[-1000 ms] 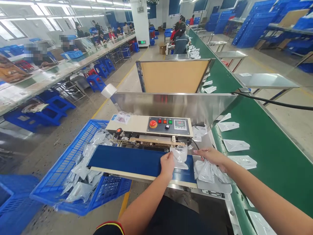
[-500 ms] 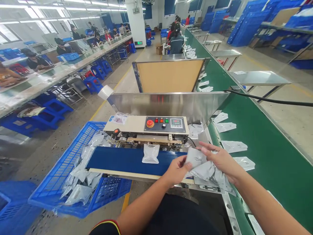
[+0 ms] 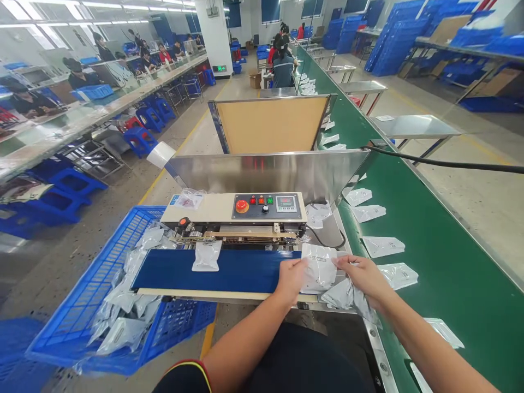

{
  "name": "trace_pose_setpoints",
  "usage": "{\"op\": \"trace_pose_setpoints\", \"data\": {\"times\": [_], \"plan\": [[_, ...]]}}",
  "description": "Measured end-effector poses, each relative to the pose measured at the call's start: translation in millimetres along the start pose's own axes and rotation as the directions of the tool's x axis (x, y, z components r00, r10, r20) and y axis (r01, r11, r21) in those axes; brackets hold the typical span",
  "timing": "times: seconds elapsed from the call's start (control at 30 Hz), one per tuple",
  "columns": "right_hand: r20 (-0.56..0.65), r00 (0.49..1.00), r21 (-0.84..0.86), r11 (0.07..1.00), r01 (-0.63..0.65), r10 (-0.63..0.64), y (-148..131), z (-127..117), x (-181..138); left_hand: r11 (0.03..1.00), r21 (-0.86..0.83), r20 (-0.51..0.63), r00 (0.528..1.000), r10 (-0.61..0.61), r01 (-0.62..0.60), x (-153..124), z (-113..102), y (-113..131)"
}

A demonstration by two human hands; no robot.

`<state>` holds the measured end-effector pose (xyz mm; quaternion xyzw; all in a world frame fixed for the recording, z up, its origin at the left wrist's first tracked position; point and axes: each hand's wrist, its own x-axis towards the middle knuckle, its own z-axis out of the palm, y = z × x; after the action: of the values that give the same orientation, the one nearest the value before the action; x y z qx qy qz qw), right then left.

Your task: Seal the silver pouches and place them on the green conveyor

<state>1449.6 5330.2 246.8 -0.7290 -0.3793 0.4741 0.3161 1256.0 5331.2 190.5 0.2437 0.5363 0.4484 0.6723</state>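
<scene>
Foil pouch (image 3: pixel 207 256) has travelled left along the blue belt (image 3: pixel 245 268) of a band sealer (image 3: pixel 266 207). Left hand (image 3: pixel 291 279) and right hand (image 3: pixel 364 275) grip a second pouch (image 3: pixel 320 267) above the belt's right end; further pouches (image 3: pixel 341 293) hang below the right hand. Blue crate (image 3: pixel 73 284) of pouches stands left of the sealer.

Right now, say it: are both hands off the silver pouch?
No, the left hand and right hand both touch the silver pouch beside the blue belt.
</scene>
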Motion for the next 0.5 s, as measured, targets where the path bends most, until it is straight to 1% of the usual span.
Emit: {"op": "trace_pose_setpoints", "data": {"times": [0.03,0.07,0.1,0.13,0.23,0.37,0.47,0.5], "plan": [[0.007,0.999,0.03,0.998,-0.053,0.053,3.9,-0.9,10.3,0.993,-0.061,-0.031,0.994,-0.102,0.1,7.4,2.5,-2.8],[0.03,0.995,0.046,0.995,-0.092,0.09,6.7,-0.5,20.7,0.978,-0.112,-0.051,0.982,-0.181,0.174,14.6,4.4,-5.0],[0.056,0.992,0.046,0.992,-0.115,0.112,8.1,1.6,30.7,0.964,-0.147,-0.065,0.971,-0.232,0.22,21.3,5.3,-6.5],[0.083,0.989,0.036,0.991,-0.127,0.124,8.1,5.5,39.9,0.956,-0.165,-0.074,0.964,-0.257,0.242,27.2,5.1,-7.0],[0.124,0.985,-0.013,0.993,-0.121,0.121,1.6,25.3,60.0,0.955,-0.193,-0.093,0.964,-0.249,0.228,39.7,-3.1,-4.5],[0.132,0.986,-0.05,0.994,-0.095,0.101,-12.3,51.2,66.3,0.961,-0.217,-0.135,0.97,-0.205,0.173,44.5,-28.9,3.6],[0.104,0.992,-0.087,0.995,-0.057,0.066,-19.7,50.9,56.7,0.974,-0.191,-0.149,0.977,-0.154,0.124,33.3,-56.6,10.0],[0.094,0.994,-0.092,0.995,-0.039,0.047,-21.5,46.8,51.4,0.984,-0.163,-0.186,0.977,-0.106,0.076,25.1,-66.2,11.8]]}}
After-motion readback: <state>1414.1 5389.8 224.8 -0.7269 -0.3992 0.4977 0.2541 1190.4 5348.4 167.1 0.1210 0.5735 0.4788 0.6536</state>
